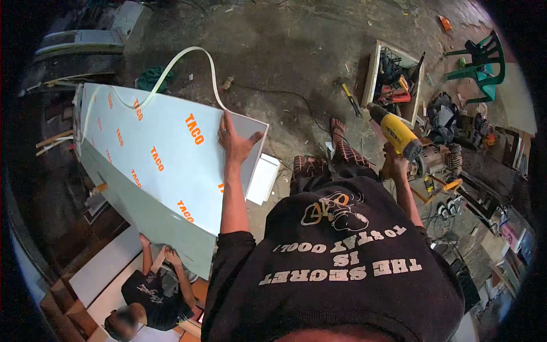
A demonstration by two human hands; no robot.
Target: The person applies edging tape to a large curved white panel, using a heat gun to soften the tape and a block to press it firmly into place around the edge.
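A white board [165, 154] with repeated orange print stands at my left, its corner near my body. My left hand [233, 141] lies on its face near that corner, fingers stretched toward the far edge and thumb spread aside. Under the fingertips, a pale edge-banding strip [212, 65] meets the edge; the rest of it loops up loosely and curves back across the board. My right hand [394, 163] grips a yellow heat gun [397, 133] out to my right. Its dark nozzle points away from me, toward the upper left, apart from the board.
Another person [156, 290] sits at lower left below the board, hands near its underside. A wooden box [373, 74] of tools stands ahead right, with a yellow-and-black hand tool [350, 98] beside it. Beyond are green plastic chairs [484, 68]. A cable [285, 92] crosses the concrete floor.
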